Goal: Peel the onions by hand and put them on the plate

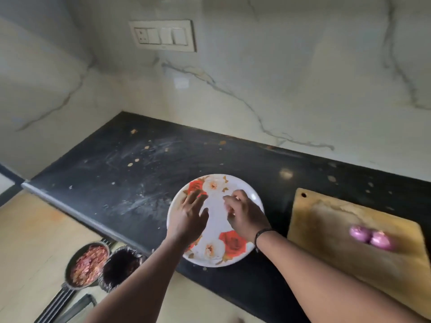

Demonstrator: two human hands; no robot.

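Head view: left hand [190, 216] spread flat over plate [217, 258], fingers straight, holding nothing. Right hand [245, 214] over plate too, fingers loosely curled; whether holding anything, cannot tell. Two peeled onions [370, 238] side by side on board [338, 229], right of plate.

I see a round white plate printed with red and cream roses [215, 257] low in the centre of the frame on a black stone counter [121, 173], with my left hand [190, 216] spread flat over its left side and my right hand [245, 214], fingers loosely bent, over its right side. At the right edge, two peeled purple onions [370, 237] lie touching on a pale wooden cutting board [338, 229]. At lower left, below the counter edge, sit a round pan of reddish onion skins [87, 264] and a dark foil-lined bin [121, 266], while a cream switch panel [163, 35] hangs on the marble wall [303, 78] at upper centre.
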